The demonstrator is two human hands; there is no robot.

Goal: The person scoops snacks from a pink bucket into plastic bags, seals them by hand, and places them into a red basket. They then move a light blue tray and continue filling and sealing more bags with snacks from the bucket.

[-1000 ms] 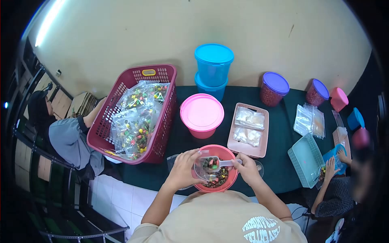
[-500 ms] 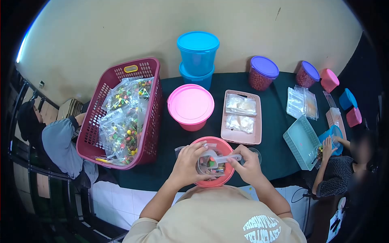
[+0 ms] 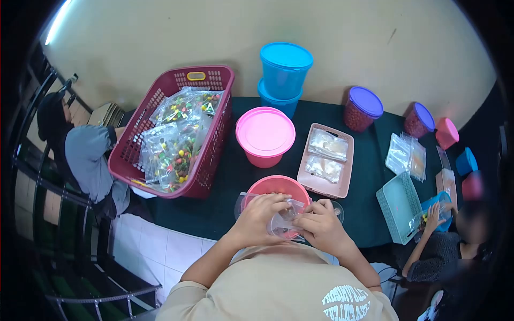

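My left hand (image 3: 259, 218) is curled around a clear plastic cup (image 3: 280, 224) held over the near side of a coral-pink tub (image 3: 278, 183). My right hand (image 3: 324, 229) has its fingers pinched together at the cup's right side, on what looks like a thin clear plastic bag (image 3: 295, 207). Both hands hide much of the cup and the bag, and the bag's exact edges are hard to make out. A small clear round dish (image 3: 338, 213) sits just beyond my right hand, with something pale in it.
A maroon basket (image 3: 209, 160) of candy-filled bags stands left. Behind the tub are a pink lidded bucket (image 3: 266, 131), stacked blue buckets (image 3: 286, 63) and a pink tray (image 3: 342, 187) with packets. At right, a co-worker's hands (image 3: 435, 216) work near a green basket (image 3: 399, 203). Another person sits left.
The white scoop has left my right hand, whose fingers now pinch at the cup's side. Clear plastic now stretches between my hands. The view has shifted, so the table items appear displaced.
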